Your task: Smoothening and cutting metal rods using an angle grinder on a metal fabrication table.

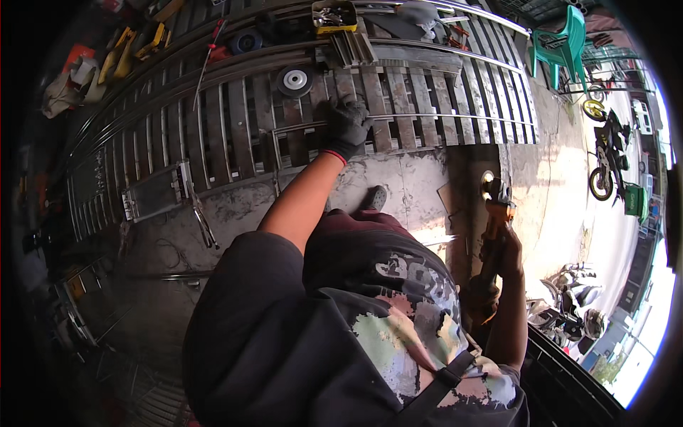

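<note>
My right hand (506,250), nearest me, is wrapped shut around an orange-handled tool (496,213) whose working end hangs over the concrete floor (420,188); I cannot tell what kind it is. Farther out, my gloved left hand (346,128) presses flat, fingers spread rather than gripping, on a thin steel rod (441,117) laid across the slatted metal gate (235,135) lying on the floor, close to its near edge. I judge the slats fixed and this rod not yet fastened. Beyond it sit a grinding disc (294,80) and a yellow parts tray (334,16) toward the far edge.
</note>
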`<action>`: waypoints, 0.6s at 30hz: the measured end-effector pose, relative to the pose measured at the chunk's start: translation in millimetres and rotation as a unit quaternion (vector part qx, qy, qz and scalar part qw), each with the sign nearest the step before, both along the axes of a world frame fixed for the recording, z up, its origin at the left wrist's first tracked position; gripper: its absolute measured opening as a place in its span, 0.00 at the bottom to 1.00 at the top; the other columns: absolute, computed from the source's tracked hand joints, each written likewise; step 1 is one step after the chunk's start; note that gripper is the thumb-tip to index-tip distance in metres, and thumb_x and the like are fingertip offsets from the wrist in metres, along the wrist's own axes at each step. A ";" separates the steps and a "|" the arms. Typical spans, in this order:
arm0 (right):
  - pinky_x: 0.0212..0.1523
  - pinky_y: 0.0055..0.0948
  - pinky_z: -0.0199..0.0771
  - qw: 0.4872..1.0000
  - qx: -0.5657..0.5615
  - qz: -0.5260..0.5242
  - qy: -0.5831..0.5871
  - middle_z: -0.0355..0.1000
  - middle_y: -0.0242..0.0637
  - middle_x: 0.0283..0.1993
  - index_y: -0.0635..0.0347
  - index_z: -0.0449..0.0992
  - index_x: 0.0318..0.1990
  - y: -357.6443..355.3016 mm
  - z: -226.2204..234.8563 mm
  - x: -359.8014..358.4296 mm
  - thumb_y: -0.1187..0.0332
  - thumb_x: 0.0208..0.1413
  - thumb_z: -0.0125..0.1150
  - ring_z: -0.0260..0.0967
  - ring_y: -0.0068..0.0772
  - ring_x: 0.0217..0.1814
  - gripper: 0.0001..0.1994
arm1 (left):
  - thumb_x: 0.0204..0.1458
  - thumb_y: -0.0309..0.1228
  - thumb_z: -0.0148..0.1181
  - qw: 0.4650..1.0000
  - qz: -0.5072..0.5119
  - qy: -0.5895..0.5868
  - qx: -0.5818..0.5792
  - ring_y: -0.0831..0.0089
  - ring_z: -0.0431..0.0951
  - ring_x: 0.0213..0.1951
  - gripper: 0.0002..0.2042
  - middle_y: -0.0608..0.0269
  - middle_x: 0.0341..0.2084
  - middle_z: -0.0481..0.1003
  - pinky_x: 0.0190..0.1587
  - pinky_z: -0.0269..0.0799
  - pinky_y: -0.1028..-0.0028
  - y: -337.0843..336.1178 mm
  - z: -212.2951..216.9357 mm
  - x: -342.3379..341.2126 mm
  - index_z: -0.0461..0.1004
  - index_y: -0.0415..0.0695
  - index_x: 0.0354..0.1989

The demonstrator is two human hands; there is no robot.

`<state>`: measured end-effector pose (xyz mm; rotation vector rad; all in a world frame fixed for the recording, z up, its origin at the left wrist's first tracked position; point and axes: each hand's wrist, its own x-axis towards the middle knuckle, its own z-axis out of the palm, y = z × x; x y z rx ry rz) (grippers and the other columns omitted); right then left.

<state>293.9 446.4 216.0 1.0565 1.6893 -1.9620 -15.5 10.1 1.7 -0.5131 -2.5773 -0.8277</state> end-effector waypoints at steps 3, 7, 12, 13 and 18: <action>0.27 0.39 0.81 0.998 -0.052 0.004 0.021 0.78 0.40 0.40 0.58 0.76 0.55 -45.1 43.6 -39.3 0.37 0.74 0.42 0.77 0.38 0.28 0.31 | 0.46 0.34 0.75 1.000 0.006 0.001 0.000 0.48 0.81 0.46 0.10 0.55 0.35 0.81 0.47 0.77 0.51 -9.6 19.9 10.0 0.80 0.45 0.30; 0.29 0.37 0.80 0.990 -0.119 -0.066 0.047 0.79 0.40 0.42 0.57 0.74 0.61 -65.9 51.0 -59.6 0.35 0.75 0.40 0.78 0.37 0.33 0.33 | 0.49 0.34 0.74 0.999 -0.011 0.018 0.028 0.49 0.80 0.36 0.08 0.55 0.30 0.79 0.39 0.76 0.51 -11.5 40.4 15.0 0.81 0.46 0.30; 0.32 0.38 0.72 0.983 -0.169 -0.043 0.051 0.76 0.43 0.42 0.60 0.71 0.66 -85.8 43.2 -88.4 0.32 0.73 0.38 0.72 0.37 0.30 0.38 | 0.53 0.39 0.70 0.998 0.027 -0.047 -0.024 0.47 0.79 0.37 0.09 0.53 0.32 0.79 0.40 0.75 0.50 -12.1 41.2 22.5 0.81 0.48 0.32; 0.32 0.37 0.71 0.976 -0.208 -0.022 0.053 0.76 0.43 0.42 0.60 0.70 0.66 -84.8 35.4 -91.9 0.31 0.72 0.39 0.71 0.36 0.29 0.39 | 0.56 0.43 0.67 0.994 0.029 -0.085 -0.057 0.46 0.79 0.39 0.11 0.54 0.34 0.80 0.42 0.75 0.48 -11.4 43.7 22.4 0.82 0.49 0.33; 0.25 0.30 0.69 0.970 -0.239 -0.001 0.037 0.73 0.39 0.36 0.55 0.71 0.62 -101.5 9.7 -118.6 0.31 0.74 0.36 0.68 0.31 0.24 0.36 | 0.58 0.47 0.65 0.990 0.028 -0.098 -0.094 0.45 0.79 0.40 0.12 0.52 0.35 0.80 0.42 0.73 0.48 -11.8 41.1 21.4 0.83 0.52 0.35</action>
